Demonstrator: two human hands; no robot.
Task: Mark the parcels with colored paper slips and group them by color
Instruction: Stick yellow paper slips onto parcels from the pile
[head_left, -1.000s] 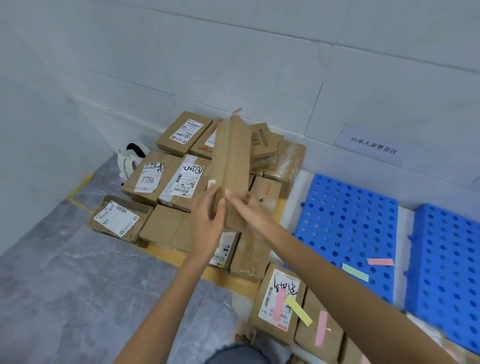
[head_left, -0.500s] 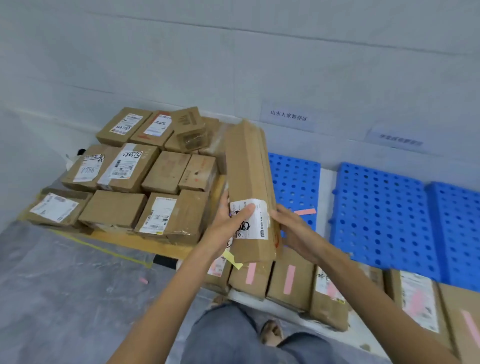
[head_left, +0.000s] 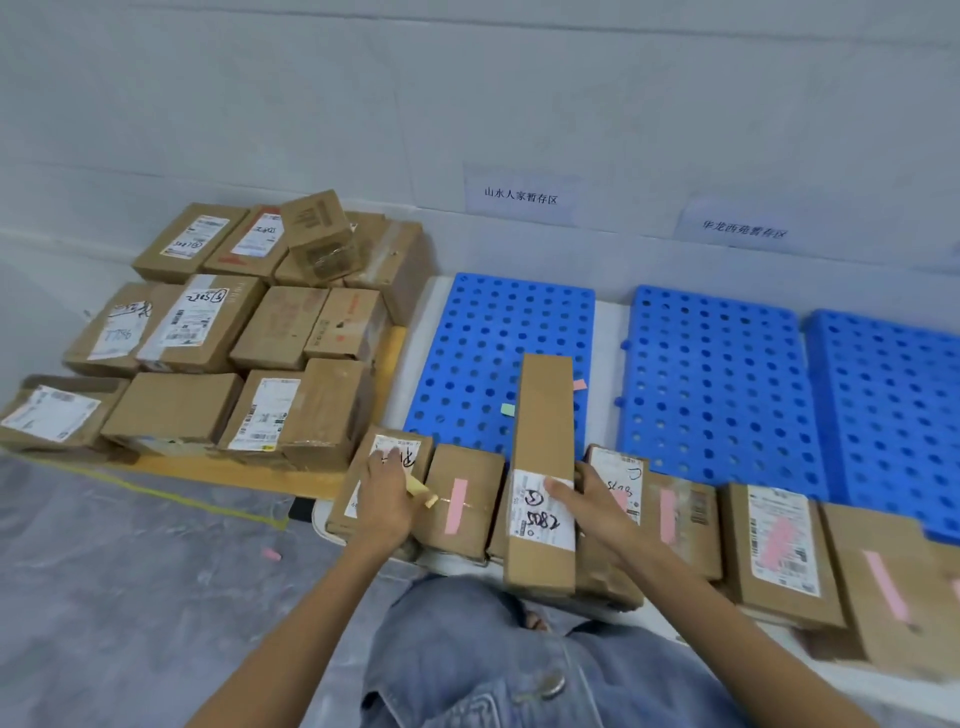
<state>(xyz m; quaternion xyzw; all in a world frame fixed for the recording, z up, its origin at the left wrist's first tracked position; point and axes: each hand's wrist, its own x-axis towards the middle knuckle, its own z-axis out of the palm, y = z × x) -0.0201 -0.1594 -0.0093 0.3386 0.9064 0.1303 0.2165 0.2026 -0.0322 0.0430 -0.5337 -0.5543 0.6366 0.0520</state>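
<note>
right hand (head_left: 597, 506) gripping long parcel (head_left: 544, 467), left hand (head_left: 387, 499) on yellow slip (head_left: 422, 489)

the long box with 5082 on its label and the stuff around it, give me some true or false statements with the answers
1. The right hand holds the long box at its labelled end. True.
2. The long box carries a pink slip on top. False: only its white label shows; no coloured slip is visible on it.
3. The left hand rests on a parcel by a yellow slip. True.
4. The blue pallet behind the long box is stacked with parcels. False: only a green slip and a pink slip lie on it.
5. The parcel right of the left hand bears a pink slip. True.
</note>
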